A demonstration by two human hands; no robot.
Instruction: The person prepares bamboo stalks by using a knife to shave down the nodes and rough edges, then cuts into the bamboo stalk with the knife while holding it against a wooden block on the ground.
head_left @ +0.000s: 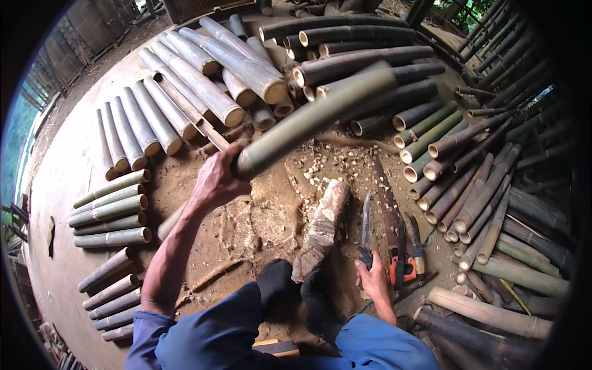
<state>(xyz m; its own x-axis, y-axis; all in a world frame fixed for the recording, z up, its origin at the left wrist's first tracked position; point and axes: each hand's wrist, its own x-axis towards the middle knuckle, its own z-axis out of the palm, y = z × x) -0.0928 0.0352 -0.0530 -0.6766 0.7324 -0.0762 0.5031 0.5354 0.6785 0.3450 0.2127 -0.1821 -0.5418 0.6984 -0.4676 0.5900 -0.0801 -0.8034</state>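
Observation:
My left hand is closed round the near end of a thick bamboo section. That section slants up to the far right, and its far end is smeared by motion. Low on the right, my right hand grips the dark handle of a knife, its blade pointing away from me. Between the two hands a rough, pale log lies on the ground close to my feet. Beside the knife lies a saw with an orange handle.
Cut bamboo sections lie in rows at the far left, and shorter ones at the left. More bamboo is piled at the back, with a dense heap at the right. Wood chips litter the ground beyond the log.

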